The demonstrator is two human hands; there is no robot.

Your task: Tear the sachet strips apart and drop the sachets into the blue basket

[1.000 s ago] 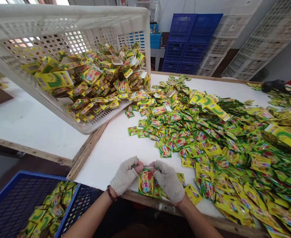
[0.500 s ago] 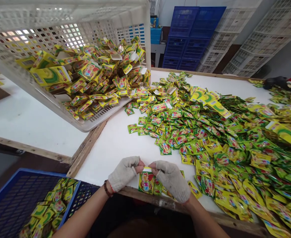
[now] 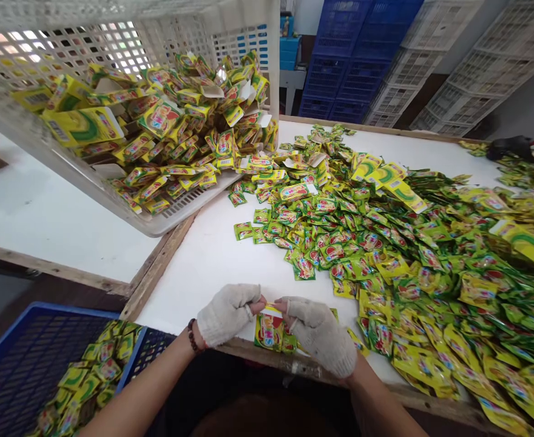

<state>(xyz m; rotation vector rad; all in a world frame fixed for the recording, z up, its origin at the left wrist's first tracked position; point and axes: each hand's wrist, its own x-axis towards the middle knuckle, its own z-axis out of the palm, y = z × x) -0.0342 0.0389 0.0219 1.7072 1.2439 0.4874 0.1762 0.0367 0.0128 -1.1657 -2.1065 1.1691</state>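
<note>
Both forearms come in from the bottom edge and meet at the near rim of the tabletop [image 3: 212, 267], wrists low, knuckles turned up. The left hand [image 3: 228, 314], in a pale knit fingerless glove with a bead bracelet [image 3: 191, 336] at the wrist, has its fingers curled and pinching the top left corner of a sachet [image 3: 269, 331]. The right hand [image 3: 322, 334], gloved the same way, pinches the top right corner, so the 2 hands grasp the sachet between them by its upper edge. The sachet hangs upright just over the wooden front edge, yellow and green with red print, with more sachets bunched behind it under the right hand. A wide heap [image 3: 412, 261] of the same sachets covers the right half of the white tabletop, reaching to the far edge. A white crate [image 3: 125, 36] lies tipped on the left, its open mouth facing the heap, with small yellow boxes [image 3: 171, 139] spilling from it. A blue crate [image 3: 30, 358] sits low at the near left, below the tabletop, holding some yellow packs. Against the back wall stand stacks of blue crates [image 3: 340, 67] and white crates [image 3: 467, 73].
</note>
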